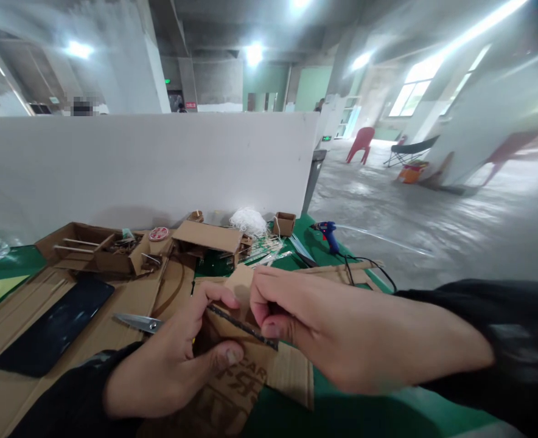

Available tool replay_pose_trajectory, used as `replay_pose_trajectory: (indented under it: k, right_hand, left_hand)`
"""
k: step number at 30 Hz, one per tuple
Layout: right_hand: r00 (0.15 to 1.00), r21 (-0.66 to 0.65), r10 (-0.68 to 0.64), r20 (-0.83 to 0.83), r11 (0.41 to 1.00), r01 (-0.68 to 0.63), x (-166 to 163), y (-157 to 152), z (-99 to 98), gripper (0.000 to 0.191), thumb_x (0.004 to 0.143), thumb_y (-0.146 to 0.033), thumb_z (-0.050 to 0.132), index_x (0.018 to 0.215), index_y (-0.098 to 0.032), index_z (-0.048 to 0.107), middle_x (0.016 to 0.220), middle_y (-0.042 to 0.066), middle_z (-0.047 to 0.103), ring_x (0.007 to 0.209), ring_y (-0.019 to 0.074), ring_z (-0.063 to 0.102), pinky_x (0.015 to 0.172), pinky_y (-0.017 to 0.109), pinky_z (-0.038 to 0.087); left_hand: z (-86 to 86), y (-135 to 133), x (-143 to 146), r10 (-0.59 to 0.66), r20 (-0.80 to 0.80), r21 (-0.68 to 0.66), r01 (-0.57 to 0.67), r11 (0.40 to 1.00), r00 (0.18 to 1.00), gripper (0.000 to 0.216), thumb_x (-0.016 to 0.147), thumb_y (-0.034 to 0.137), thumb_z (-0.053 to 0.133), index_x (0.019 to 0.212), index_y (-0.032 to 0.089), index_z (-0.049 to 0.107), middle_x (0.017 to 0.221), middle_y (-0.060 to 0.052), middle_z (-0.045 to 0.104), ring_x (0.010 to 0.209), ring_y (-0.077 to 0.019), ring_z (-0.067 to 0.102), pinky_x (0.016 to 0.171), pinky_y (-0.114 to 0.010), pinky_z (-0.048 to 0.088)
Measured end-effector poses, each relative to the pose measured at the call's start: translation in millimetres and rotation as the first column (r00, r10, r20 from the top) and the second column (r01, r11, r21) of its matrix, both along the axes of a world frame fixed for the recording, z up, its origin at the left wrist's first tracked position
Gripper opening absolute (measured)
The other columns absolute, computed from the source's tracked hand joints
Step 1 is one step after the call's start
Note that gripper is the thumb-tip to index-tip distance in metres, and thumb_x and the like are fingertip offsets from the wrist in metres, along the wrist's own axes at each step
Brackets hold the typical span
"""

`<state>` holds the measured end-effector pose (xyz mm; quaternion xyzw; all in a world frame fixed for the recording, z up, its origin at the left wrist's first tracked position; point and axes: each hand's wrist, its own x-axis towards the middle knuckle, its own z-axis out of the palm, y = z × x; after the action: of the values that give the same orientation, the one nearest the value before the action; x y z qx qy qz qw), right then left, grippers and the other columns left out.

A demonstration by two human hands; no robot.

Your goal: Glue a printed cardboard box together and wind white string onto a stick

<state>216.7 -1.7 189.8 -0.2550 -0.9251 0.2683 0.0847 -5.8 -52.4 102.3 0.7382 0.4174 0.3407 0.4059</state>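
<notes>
My left hand (178, 347) grips a brown cardboard piece (237, 331), its index finger and thumb on either side. A thin dark strip (237, 319) runs slantwise along the edge of this piece. At the strip's right end, my right hand (314, 322) has thumb and fingers pinched together; what lies between the fingertips is hidden. Below my hands is printed cardboard (237, 383) with dark lettering, and a plain cardboard strip (296, 371) sticks out beside it. Silver scissors (139, 321) lie left of my left hand, their handles mostly covered by it.
A black phone (56, 325) rests on cardboard at left, near a divided cardboard box (118, 252). Farther back are white string (249, 221), thin sticks (269, 246) and a small box (284, 224). A blue glue gun (327, 234) stands at right, its black cord trailing. A white partition (150, 164) closes the back.
</notes>
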Motion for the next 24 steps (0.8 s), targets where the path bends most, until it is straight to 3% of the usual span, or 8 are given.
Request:
replay_pose_trajectory:
  k: [3,5,7,10,15,17,21,24]
  right_hand:
    - [0.999,-0.289,-0.022,-0.048,0.957,0.008,7.1,-0.2,-1.6,0.013,0.089,-0.008,0.048,0.085,-0.021,0.047,0.084,0.000,0.058,0.066,0.0107,0.050,0.056,0.022,0.041]
    - [0.990,-0.512,-0.045,-0.132,0.858,-0.029,12.5,2.6,-4.6,0.012,0.097,-0.020,0.044,0.085,-0.020,0.044,0.085,0.000,0.058,0.063,0.0089,0.051,0.056,0.022,0.041]
    - [0.965,-0.652,-0.075,-0.252,0.750,-0.112,19.0,6.2,-9.1,0.017,0.100,-0.029,0.044,0.085,-0.020,0.042,0.077,-0.002,0.055,0.059,0.0075,0.049,0.054,0.021,0.040]
    - [0.904,-0.649,-0.090,-0.418,0.726,-0.228,29.4,11.1,-15.6,0.017,0.098,-0.031,0.051,0.088,-0.018,0.046,0.070,-0.003,0.052,0.062,0.0086,0.049,0.058,0.022,0.039]
    - [0.756,-0.489,-0.188,-0.626,0.851,-0.193,32.7,16.1,-18.8,0.013,0.097,-0.027,0.054,0.087,-0.019,0.052,0.075,-0.001,0.056,0.088,0.0149,0.058,0.080,0.029,0.045]
    - [0.698,-0.471,-0.228,-0.679,0.864,-0.176,27.4,17.8,-19.7,0.010,0.097,-0.026,0.055,0.088,-0.020,0.053,0.076,-0.001,0.057,0.098,0.0163,0.060,0.089,0.031,0.045]
    - [0.589,-0.504,-0.226,-0.776,0.783,-0.364,13.2,21.2,-25.3,0.011,0.095,-0.024,0.056,0.086,-0.020,0.051,0.074,-0.003,0.055,0.104,0.0182,0.064,0.101,0.040,0.043]
    - [0.567,-0.573,-0.259,-0.782,0.656,-0.491,4.1,20.8,-27.8,0.013,0.095,-0.024,0.057,0.086,-0.021,0.049,0.071,-0.005,0.052,0.077,0.0110,0.066,0.082,0.030,0.054]
  left_hand:
    - [-3.9,1.0,-3.5,0.038,-0.026,-0.016,-0.039,0.999,0.999,0.033,0.093,0.033,0.056,0.121,0.031,0.038,0.104,-0.002,0.052,0.089,-0.0177,0.052,0.076,-0.028,0.043]
    - [-4.8,1.7,-4.7,0.049,-0.037,-0.033,-0.051,0.998,0.998,0.033,0.093,0.034,0.055,0.120,0.030,0.037,0.098,0.000,0.051,0.082,-0.0161,0.051,0.071,-0.026,0.043]
    - [-4.3,2.2,-5.1,0.069,-0.050,-0.033,-0.071,0.997,0.996,0.032,0.093,0.036,0.055,0.119,0.030,0.038,0.093,0.001,0.050,0.078,-0.0151,0.049,0.069,-0.026,0.042]
    - [-3.0,2.6,-5.1,0.082,-0.062,-0.055,-0.086,0.995,0.995,0.032,0.092,0.039,0.055,0.118,0.029,0.038,0.088,0.002,0.048,0.075,-0.0149,0.047,0.066,-0.024,0.041]
    - [-3.1,3.0,-5.6,0.109,-0.061,-0.050,-0.112,0.992,0.992,0.032,0.092,0.039,0.055,0.119,0.030,0.040,0.091,0.002,0.047,0.076,-0.0150,0.046,0.067,-0.024,0.042]
    - [-3.6,3.3,-6.0,0.107,-0.064,-0.042,-0.110,0.993,0.992,0.030,0.092,0.039,0.055,0.118,0.031,0.040,0.093,0.001,0.047,0.078,-0.0155,0.046,0.069,-0.024,0.041]
    - [-3.5,3.8,-5.7,0.086,-0.042,-0.083,-0.090,0.992,0.995,0.030,0.093,0.040,0.054,0.117,0.031,0.038,0.093,0.001,0.048,0.079,-0.0164,0.047,0.068,-0.024,0.041]
    - [-2.4,3.4,-4.0,0.085,-0.011,-0.121,-0.085,0.989,0.996,0.031,0.092,0.041,0.054,0.117,0.030,0.038,0.091,0.001,0.049,0.079,-0.0164,0.049,0.068,-0.025,0.041]
